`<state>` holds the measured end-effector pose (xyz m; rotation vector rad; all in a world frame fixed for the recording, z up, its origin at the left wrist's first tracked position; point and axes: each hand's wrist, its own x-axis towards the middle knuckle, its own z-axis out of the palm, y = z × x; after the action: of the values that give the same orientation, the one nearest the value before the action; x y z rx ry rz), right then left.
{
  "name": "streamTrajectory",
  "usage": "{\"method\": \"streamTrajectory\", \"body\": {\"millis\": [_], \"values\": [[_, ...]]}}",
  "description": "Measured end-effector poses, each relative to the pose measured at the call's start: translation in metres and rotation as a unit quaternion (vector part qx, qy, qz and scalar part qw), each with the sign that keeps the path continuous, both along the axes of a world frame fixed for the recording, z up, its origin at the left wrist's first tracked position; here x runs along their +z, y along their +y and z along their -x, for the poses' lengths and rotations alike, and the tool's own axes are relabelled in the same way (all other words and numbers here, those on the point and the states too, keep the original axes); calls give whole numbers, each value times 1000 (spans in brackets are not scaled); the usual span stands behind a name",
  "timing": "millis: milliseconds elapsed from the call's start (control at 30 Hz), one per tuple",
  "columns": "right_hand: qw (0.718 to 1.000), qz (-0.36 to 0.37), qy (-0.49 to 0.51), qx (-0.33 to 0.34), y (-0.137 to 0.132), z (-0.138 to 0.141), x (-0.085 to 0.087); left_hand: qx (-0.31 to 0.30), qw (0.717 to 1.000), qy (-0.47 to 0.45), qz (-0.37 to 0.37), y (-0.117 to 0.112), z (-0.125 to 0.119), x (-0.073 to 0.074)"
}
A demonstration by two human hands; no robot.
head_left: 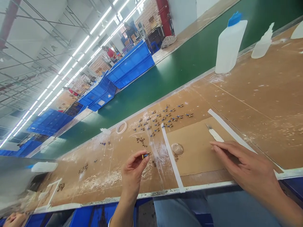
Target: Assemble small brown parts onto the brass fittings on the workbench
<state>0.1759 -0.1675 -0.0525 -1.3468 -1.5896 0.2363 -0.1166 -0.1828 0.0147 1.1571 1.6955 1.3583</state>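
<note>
My left hand (133, 170) is closed in a pinch on a small blue and yellow figure piece (146, 155), held above the table. At the right, my right hand (241, 160) hovers over a cardboard sheet (196, 160), thumb and index fingertips together; anything between them is too small to make out. Just beyond those fingers lies a white-handled tool (216, 135) with a thin metal tip. A small clear dish (177, 148) sits on the cardboard. Past my left hand are small brown pieces (141, 141) and several scattered blue and gold figure pieces (168, 115).
White tape strips (172, 160) border the cardboard. A tape roll (121, 127) lies farther left. A large white bottle (230, 45) and a squeeze bottle (263, 42) stand back right. Behind runs a green conveyor belt (142, 91) with blue crates (131, 66) beyond. Another person's hand (15, 219) shows bottom left.
</note>
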Motion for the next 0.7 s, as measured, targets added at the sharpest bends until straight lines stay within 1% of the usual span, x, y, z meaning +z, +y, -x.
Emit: {"method": "streamTrajectory", "body": {"millis": [100,200,333,400,500,600,700], "values": [[1000,-1,-18,-9,1,0,0,-20,998,65,-16,-3,2,1],[999,-10,-30,-17,2,1,-1,-29,994,108,-17,-4,4,1],[1000,0,-27,-12,2,1,1,-19,989,148,5,4,10,-5],[1000,20,-19,-9,1,1,3,-10,985,172,18,14,14,-9],[998,52,-14,-14,1,0,2,-18,977,211,28,35,25,-18],[998,45,-25,-20,1,-2,-4,-30,971,236,20,61,38,-27],[998,32,-51,3,1,-6,-11,-47,967,251,6,87,50,-31]]}}
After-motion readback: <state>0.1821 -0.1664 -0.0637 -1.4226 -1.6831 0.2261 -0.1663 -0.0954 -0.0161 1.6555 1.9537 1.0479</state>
